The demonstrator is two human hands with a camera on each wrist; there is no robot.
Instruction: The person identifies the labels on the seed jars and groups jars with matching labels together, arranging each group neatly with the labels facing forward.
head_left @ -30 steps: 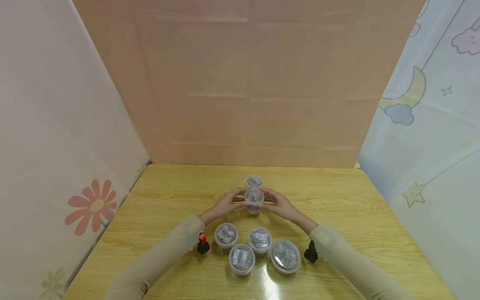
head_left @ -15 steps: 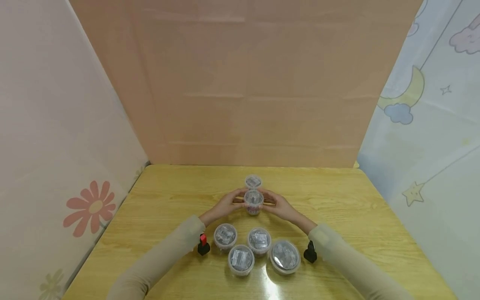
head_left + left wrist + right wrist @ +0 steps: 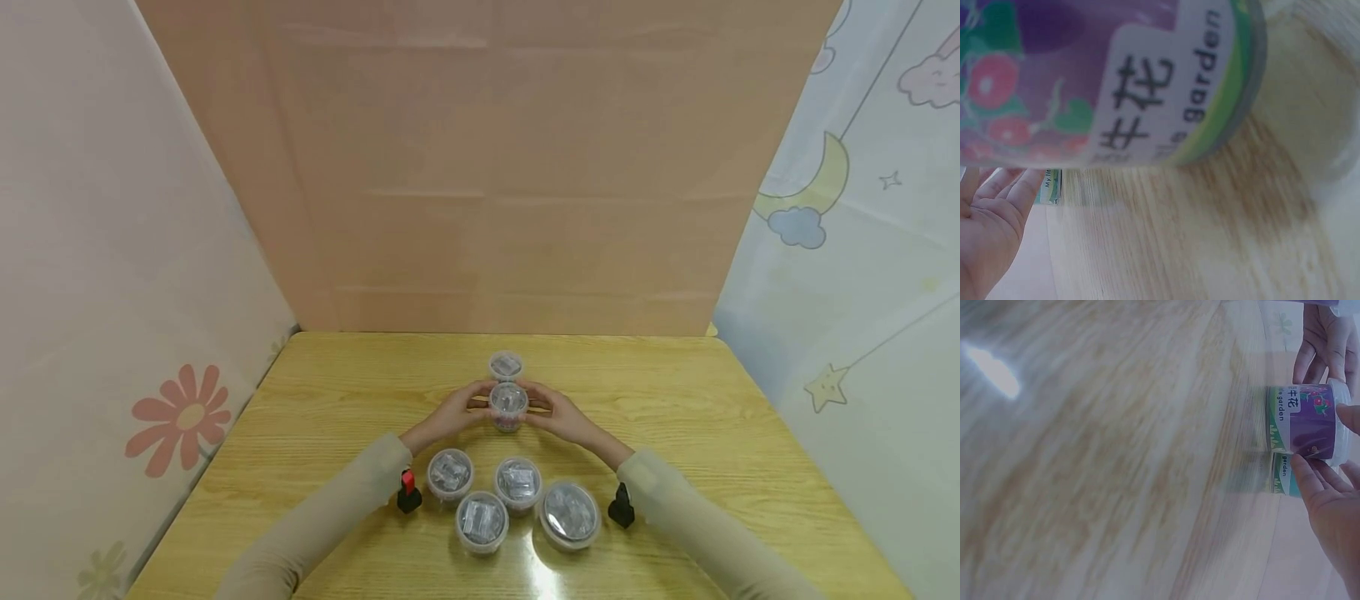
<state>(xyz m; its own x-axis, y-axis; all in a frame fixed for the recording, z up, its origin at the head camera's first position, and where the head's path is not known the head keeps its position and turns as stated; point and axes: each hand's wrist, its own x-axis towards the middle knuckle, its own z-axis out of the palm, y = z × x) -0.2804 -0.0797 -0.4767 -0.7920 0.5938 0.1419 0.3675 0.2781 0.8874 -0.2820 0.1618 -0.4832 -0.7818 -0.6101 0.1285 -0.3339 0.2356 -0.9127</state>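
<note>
Both hands hold one small lidded cup (image 3: 508, 404) between them at the middle of the wooden table (image 3: 675, 400). My left hand (image 3: 457, 410) grips its left side and my right hand (image 3: 558, 414) its right side, fingers curled round it. The cup has a clear lid and a purple flower label (image 3: 1310, 422), which fills the left wrist view (image 3: 1116, 81). Whether it touches the table I cannot tell. A second like cup (image 3: 506, 365) stands just behind it, its green-edged label (image 3: 1282, 475) showing beside my right fingers (image 3: 1329, 506).
Several more lidded cups stand in a cluster near the front edge: two small ones (image 3: 450, 472) (image 3: 518, 481), one (image 3: 482, 520) in front of them, and a wider one (image 3: 570, 512) at the right. Panels wall the table on three sides.
The held cup and both hands have sunk slightly toward me. The grip is the same and the other cups have not moved.
</note>
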